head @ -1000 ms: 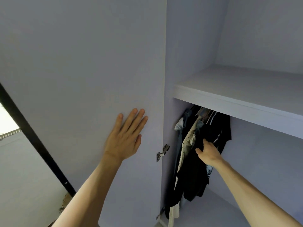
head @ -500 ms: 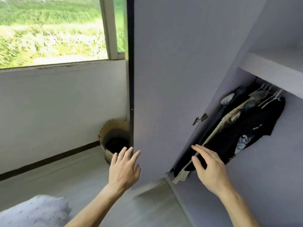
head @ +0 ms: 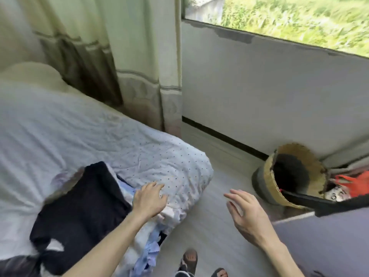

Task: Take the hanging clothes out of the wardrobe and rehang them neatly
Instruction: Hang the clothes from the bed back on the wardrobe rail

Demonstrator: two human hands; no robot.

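Note:
A pile of clothes lies on the bed's near corner: a dark navy garment (head: pixel 79 202) on top, light blue and white garments (head: pixel 145 240) spilling over the edge beneath it. My left hand (head: pixel 148 198) hovers over the pile's right edge, fingers spread and relaxed, holding nothing. My right hand (head: pixel 245 214) is out over the floor, open, palm turned left, empty. The wardrobe's inside and its hanging clothes are out of view; only the lilac wardrobe door (head: pixel 323 246) shows at lower right.
The bed (head: pixel 99 136) with a dotted white sheet fills the left. A woven basket (head: pixel 293 176) stands on the floor by the wall, orange fabric (head: pixel 351 184) beside it. Curtains (head: pixel 119 56) hang behind the bed, next to a window (head: pixel 299 15). My sandalled feet (head: pixel 189 260) are on the grey floor.
The view has swung left from the wardrobe to the bed. My right hand left the hanging clothes, my left hand left the door; both are now empty near the pile on the bed.

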